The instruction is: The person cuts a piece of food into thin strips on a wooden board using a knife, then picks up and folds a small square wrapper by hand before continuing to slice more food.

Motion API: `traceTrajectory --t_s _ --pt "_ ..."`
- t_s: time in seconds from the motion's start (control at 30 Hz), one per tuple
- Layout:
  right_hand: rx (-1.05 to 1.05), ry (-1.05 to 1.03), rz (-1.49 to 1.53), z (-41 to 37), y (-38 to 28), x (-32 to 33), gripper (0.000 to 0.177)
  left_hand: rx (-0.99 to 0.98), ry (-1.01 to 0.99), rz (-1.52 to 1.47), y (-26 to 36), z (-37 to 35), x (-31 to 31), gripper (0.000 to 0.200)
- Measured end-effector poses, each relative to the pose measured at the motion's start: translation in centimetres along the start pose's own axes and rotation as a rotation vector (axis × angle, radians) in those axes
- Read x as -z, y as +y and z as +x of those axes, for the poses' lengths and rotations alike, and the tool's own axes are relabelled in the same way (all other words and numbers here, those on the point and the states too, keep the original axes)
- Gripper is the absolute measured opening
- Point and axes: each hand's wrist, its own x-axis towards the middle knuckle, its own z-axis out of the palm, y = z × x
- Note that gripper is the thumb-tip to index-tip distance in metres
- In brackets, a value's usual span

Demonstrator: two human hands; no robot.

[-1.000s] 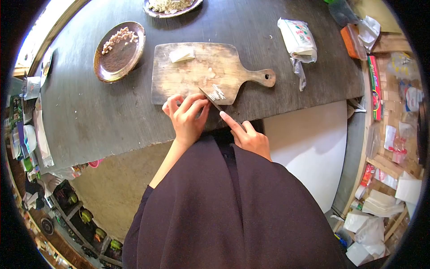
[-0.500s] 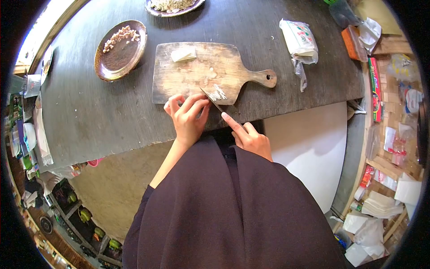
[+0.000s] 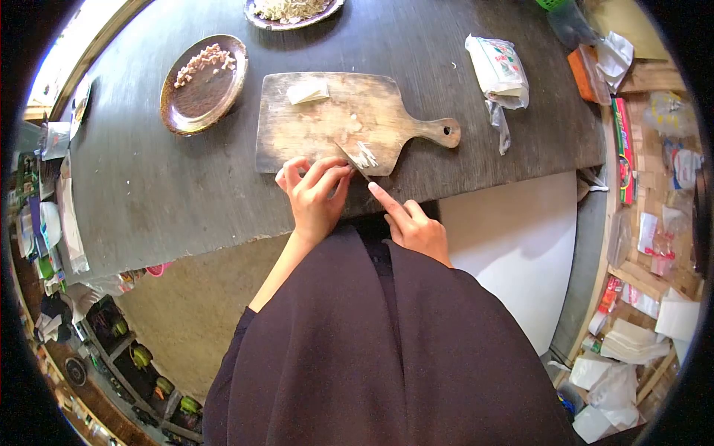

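My right hand [image 3: 416, 229] grips a knife [image 3: 355, 163], its index finger stretched along the blade's spine. The blade slants over the near edge of a wooden cutting board [image 3: 312, 134]. Beside the blade lie thin white strips [image 3: 364, 154]. Just left of the knife, my left hand [image 3: 316, 195] has its fingers curled at the board's near edge; what they press on is hidden beneath them. A stack of pale, flat slices [image 3: 307, 91] rests at the board's upper left. A few small pale scraps [image 3: 354, 120] lie mid-board.
A brown plate [image 3: 197, 108] with small chopped pieces stands left of the board. Another plate [image 3: 286, 25] at the back holds pale shreds. A white plastic packet [image 3: 500, 70] lies to the right. Along the right side are an orange container [image 3: 582, 74] and a long red-and-green box [image 3: 623, 149].
The knife blade sits slightly lower and closer to my left fingers. My hands otherwise keep nearly the same place. The view has shifted a little.
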Motion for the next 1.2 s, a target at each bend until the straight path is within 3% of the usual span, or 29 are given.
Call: traceTrajectory --t_s 0.83,1.2 --pt "0.003 0.031 0.031 0.2 0.2 0.3 0.068 0.023 0.001 0.072 0.2 -0.2 0.0 0.021" --pt "-0.009 -0.066 0.027 -0.2 0.3 0.9 0.069 0.031 -0.027 0.008 0.2 -0.1 0.1 0.018"
